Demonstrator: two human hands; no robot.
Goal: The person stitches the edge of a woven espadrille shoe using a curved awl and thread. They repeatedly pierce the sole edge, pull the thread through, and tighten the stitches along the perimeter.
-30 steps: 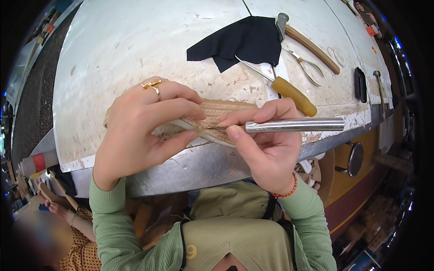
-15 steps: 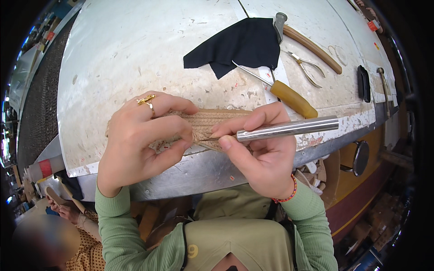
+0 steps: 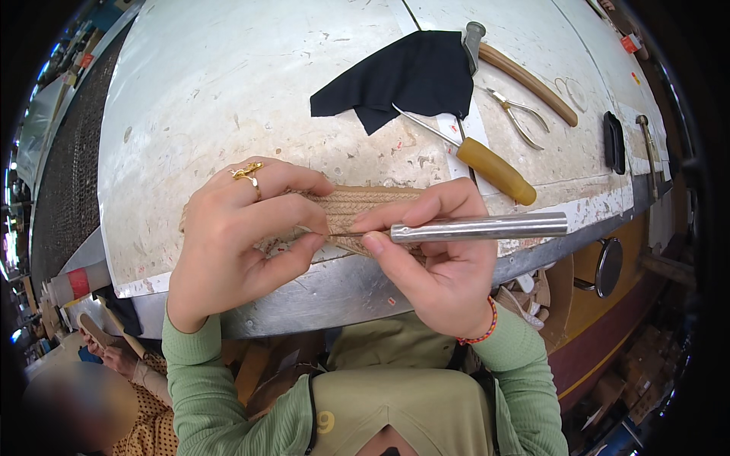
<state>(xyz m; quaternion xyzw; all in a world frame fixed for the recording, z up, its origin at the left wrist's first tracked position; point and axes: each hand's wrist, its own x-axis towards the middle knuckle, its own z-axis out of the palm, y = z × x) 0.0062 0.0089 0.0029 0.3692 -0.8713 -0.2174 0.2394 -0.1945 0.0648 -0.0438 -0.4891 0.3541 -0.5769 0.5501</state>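
Steel rod [image 3: 479, 226] lower now, woven piece [image 3: 357, 209] beneath right hand [image 3: 433, 258].

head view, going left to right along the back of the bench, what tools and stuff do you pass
black cloth → yellow-handled awl → small pliers → flat black block. The long brown-handled hammer crosses over several of these, so I leave it out.

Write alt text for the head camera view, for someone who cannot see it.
Seen from above, a person's left hand holds a woven tan jute piece at the edge of a worn white workbench, while the right hand presses a silver metal tool against it. Behind lie black cloth, a yellow-handled awl and pliers.
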